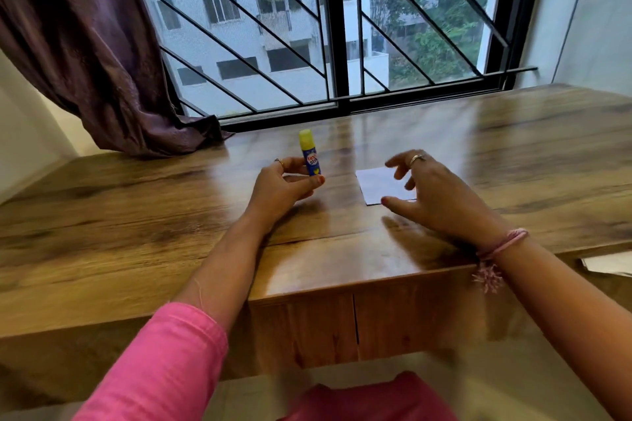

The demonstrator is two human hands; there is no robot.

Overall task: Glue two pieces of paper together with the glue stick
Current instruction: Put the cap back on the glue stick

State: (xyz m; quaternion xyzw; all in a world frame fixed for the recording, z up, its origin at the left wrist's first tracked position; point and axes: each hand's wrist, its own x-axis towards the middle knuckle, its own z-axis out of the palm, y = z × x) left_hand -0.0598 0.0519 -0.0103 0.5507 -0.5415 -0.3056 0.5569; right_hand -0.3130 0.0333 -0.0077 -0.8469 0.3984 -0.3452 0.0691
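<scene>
We sit at a big window (325, 20) with black slanted bars, and we see a white building and green trees outside. A purple curtain (85, 55) hangs on the left side, and its end lies on the wooden table (136, 215), which is wide, brown and shiny. Our left arm has a pink sleeve (160, 362) on it. Our right wrist has a pink thread band (499, 249) with a little tassel. Some white paper (608, 263) peeks in at the right edge, lower than the table top. Our right hand (441, 195) is over the table with its fingers spread wide and nothing in it. It hovers above a small white piece of paper (379, 184) that lies flat near the middle of the table, and it hides part of the sheet. Our left hand (284, 184) pinches the glue stick (309, 157) low down between thumb and fingers and keeps it standing up. The glue stick is blue with a yellow cap on top, and it is just left of the paper.
</scene>
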